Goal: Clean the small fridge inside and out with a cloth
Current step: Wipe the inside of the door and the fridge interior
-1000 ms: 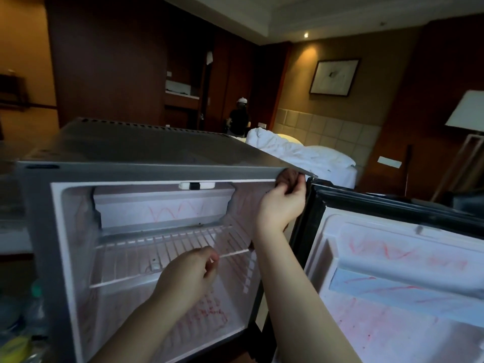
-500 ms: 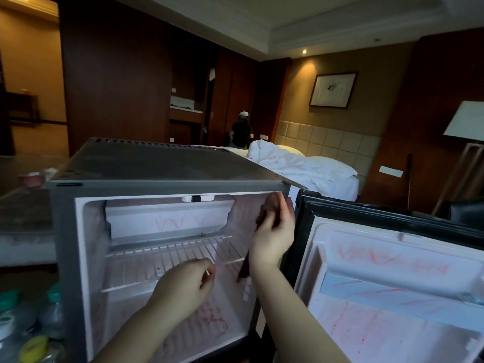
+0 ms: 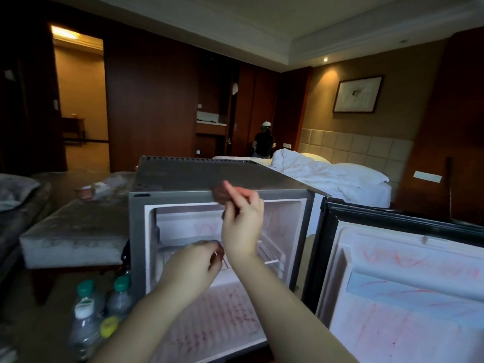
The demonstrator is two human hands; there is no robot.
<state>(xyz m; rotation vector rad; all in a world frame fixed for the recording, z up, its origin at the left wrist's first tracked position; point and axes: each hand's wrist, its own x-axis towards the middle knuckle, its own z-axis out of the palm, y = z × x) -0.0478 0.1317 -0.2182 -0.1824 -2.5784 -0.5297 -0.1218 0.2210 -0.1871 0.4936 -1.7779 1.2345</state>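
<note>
Cloth point(image 3: 219, 193) bunched in right hand's point(image 3: 242, 218) grip.

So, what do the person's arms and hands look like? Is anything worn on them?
Both forearms are bare to the frame's edge, with no sleeves. The left hand and right hand wear no gloves. No watch or ring shows, though the right hand is blurred.

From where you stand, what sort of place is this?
Most likely a hotel bedroom: an unmade bed with white bedding, a framed picture above its padded headboard, and a small fridge standing open amid dark wood-panelled walls.
</note>
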